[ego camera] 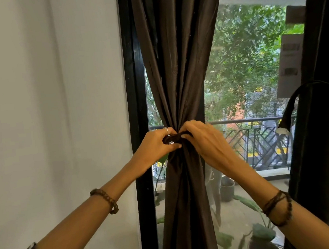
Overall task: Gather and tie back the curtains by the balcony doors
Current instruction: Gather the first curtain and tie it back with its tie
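A dark brown curtain hangs in front of the balcony door glass, gathered into a narrow waist at mid height. A dark tie-back band wraps that waist. My left hand pinches the band's left end, fingers curled around it. My right hand grips the band from the right, fingertips tucked into the fabric at the knot. A second dark curtain hangs at the right edge, with its own tie-back strap looped around it.
A black door frame stands just left of the gathered curtain, beside a plain white wall. Through the glass are a balcony railing, potted plants on the balcony floor, and trees.
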